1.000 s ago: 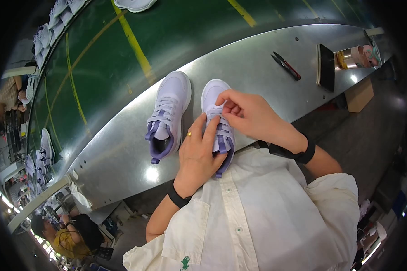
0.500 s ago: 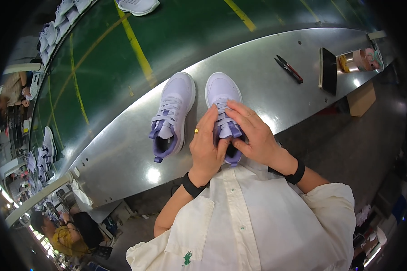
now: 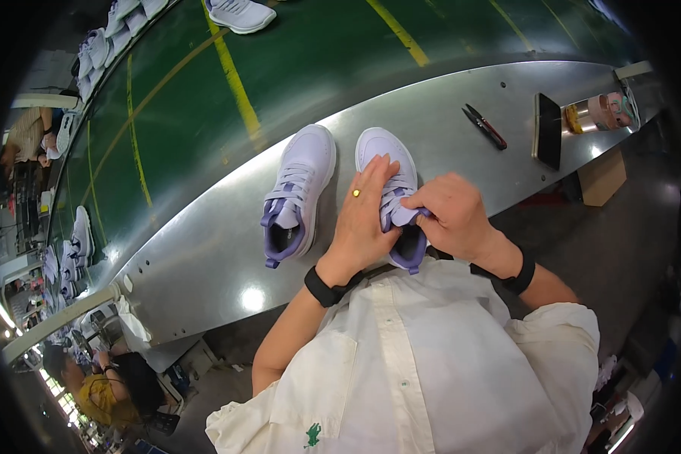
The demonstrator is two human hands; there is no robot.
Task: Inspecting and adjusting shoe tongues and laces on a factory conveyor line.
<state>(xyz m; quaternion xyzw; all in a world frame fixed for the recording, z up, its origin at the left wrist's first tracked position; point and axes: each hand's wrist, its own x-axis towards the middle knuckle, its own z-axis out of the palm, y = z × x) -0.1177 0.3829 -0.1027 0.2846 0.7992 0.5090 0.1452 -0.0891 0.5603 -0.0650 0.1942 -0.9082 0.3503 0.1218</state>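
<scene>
Two lilac sneakers with purple linings stand side by side on the metal bench, toes pointing away from me. My left hand (image 3: pixel 362 219) lies along the left side of the right-hand sneaker (image 3: pixel 383 144), its fingers over the laces and its thumb by the foot opening. On that shoe's other side my right hand (image 3: pixel 452 216) is closed in a pinch at the top of the tongue (image 3: pixel 403 216); its fingertips partly hide what they grip. The left-hand sneaker (image 3: pixel 300 181) stands laced and untouched, a purple loop at its heel.
Thread snips (image 3: pixel 485 126), a phone (image 3: pixel 547 131) and a jar (image 3: pixel 596 113) are on the bench (image 3: pixel 212 276) at right. Beyond its edge runs a green belt (image 3: pixel 318 68) carrying another sneaker (image 3: pixel 241 13). A cardboard box (image 3: pixel 602 178) is below; a co-worker (image 3: pixel 102 390) sits at lower left.
My right hand has left the laces and closed at the tongue's top, pulling it to the right. My left hand has slid forward over the laces. The whole view has shifted slightly.
</scene>
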